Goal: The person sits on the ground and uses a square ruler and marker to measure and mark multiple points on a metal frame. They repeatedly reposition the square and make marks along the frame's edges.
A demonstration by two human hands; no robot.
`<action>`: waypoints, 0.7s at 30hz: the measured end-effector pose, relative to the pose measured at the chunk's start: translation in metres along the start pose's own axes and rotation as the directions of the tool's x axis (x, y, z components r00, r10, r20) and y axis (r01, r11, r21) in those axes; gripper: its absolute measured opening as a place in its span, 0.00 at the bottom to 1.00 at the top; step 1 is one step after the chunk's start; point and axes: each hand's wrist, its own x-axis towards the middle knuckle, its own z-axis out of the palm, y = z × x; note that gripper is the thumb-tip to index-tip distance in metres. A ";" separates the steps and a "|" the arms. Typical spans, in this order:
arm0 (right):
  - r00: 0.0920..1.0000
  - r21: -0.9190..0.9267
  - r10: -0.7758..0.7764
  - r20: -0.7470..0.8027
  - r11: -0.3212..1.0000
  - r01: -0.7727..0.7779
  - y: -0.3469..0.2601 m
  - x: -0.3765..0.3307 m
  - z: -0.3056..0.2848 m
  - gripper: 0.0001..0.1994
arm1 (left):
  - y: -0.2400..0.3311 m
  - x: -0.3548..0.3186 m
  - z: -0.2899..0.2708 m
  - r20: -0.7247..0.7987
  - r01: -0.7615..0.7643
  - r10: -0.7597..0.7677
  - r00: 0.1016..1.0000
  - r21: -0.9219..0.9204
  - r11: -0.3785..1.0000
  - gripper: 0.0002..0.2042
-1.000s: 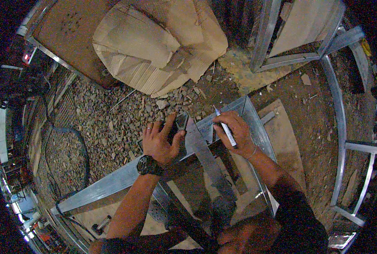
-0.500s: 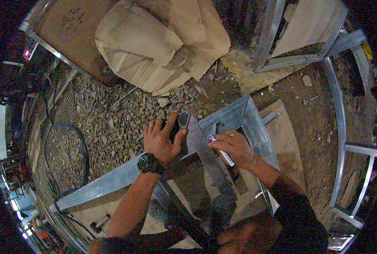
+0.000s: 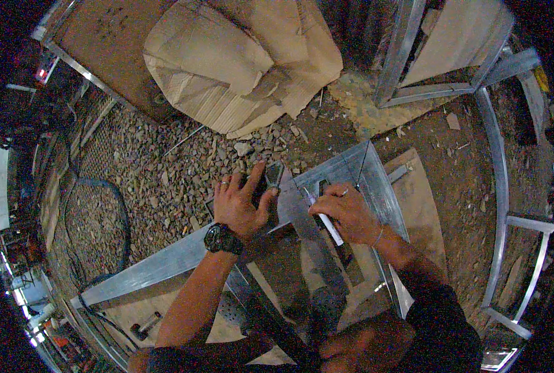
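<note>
My left hand (image 3: 240, 202), a dark watch on its wrist, lies with fingers spread on a grey metal bar (image 3: 159, 258). Between its thumb and index finger shows the hollow end of a square metal tube (image 3: 274, 174). In my right hand (image 3: 350, 214) is a white marker pen (image 3: 330, 229), gripped between thumb and fingers. The pen slants up and left, its narrow tip close to a dark line across the flat metal; whether it touches cannot be made out. A small dark slot-like piece sits beside the pen, partly covered by my fingers.
Gravel (image 3: 159, 168) spreads beyond my left hand. Crumpled brown cardboard (image 3: 227, 68) lies at the far side. Metal frames (image 3: 494, 186) stand along the right. A small hammer-like tool (image 3: 146, 325) rests at the lower left, near a dark cable (image 3: 126, 230).
My right hand has shifted slightly and turned, and the pen's narrow tip now shows further up on the metal. The left hand stays in place on the bar.
</note>
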 end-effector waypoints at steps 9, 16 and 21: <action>0.999 -0.077 -0.046 0.016 0.996 0.047 -0.005 0.011 -0.008 0.19 | 0.005 0.001 -0.006 0.024 0.020 -0.019 1.000 -0.020 1.000 0.30; 0.998 -0.069 -0.069 -0.003 0.995 0.069 -0.008 0.010 -0.013 0.19 | 0.003 0.000 -0.005 0.021 0.010 -0.010 1.000 0.000 1.000 0.30; 0.996 -0.069 -0.091 -0.015 0.994 0.090 -0.003 0.005 -0.009 0.18 | 0.003 0.002 -0.006 0.093 0.064 -0.055 0.994 -0.099 0.993 0.31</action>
